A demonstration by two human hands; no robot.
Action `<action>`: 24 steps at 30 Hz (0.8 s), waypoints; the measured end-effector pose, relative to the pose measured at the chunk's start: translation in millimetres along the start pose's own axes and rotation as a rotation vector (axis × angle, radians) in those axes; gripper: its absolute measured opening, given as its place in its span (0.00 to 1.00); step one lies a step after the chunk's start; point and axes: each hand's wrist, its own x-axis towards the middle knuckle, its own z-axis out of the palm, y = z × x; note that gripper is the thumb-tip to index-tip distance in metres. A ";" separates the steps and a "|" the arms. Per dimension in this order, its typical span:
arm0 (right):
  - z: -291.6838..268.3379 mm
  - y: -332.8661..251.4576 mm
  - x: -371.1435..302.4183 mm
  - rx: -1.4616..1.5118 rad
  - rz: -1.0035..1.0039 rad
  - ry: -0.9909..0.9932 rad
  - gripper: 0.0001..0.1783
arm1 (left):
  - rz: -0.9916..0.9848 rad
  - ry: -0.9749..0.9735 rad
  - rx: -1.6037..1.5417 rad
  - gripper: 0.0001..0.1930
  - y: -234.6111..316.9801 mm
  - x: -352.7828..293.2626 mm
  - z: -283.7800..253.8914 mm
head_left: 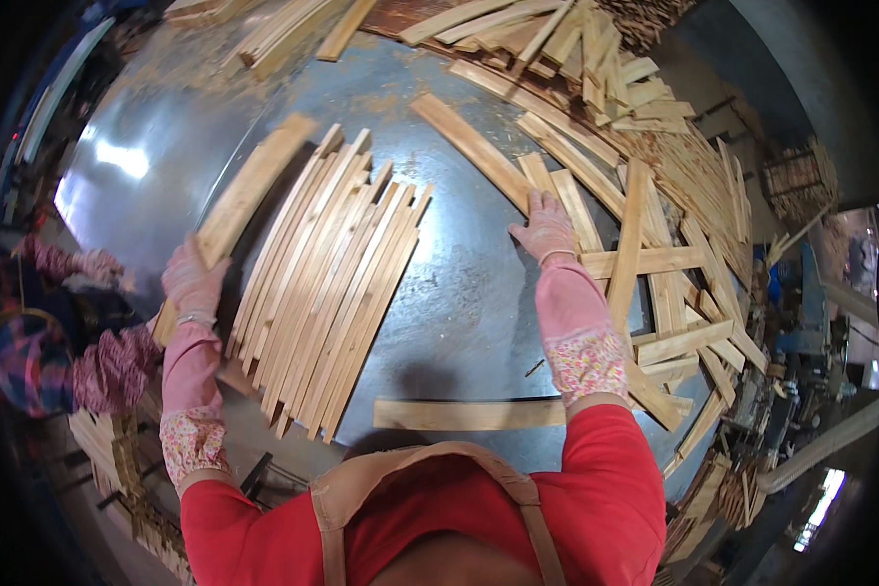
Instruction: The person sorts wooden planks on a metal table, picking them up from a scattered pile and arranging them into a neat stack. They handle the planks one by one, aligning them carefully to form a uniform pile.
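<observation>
My left hand (193, 283), in a pale glove with a pink sleeve, is closed on a wide wooden board (249, 190) that slants up and away. Right of it, a row of narrow wooden strips (327, 288) lies side by side on the metal table (459, 322), their ends uneven. My right hand (547, 230), gloved likewise, rests with its fingers stretched out at the near end of a slanting wooden slat (474, 151). Other slats lie beside and under its fingertips; their exact contact is hidden.
Loose slats (669, 283) lie crossed in a heap at right, with a larger pile (586, 59) at far right. One board (469, 414) lies along the near edge. Another person's patterned sleeve (117, 366) is close by my left arm. Machinery (801, 332) stands at right.
</observation>
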 end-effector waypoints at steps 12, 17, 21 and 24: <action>22.2 10.8 -40.8 0.947 0.168 -0.134 0.31 | -0.061 -0.016 0.027 0.37 -21.9 13.8 69.3; 7.9 -78.5 -70.7 1.898 0.291 -0.271 0.28 | 0.035 -0.352 -1.498 0.44 153.2 -27.0 37.7; -38.3 -159.6 -68.8 1.861 -0.011 -0.297 0.32 | 0.464 -0.517 -1.087 0.53 279.1 -64.1 -64.2; -50.0 -102.4 -59.6 1.238 0.080 -0.085 0.32 | 0.229 -0.596 -1.290 0.49 301.3 -9.0 -50.5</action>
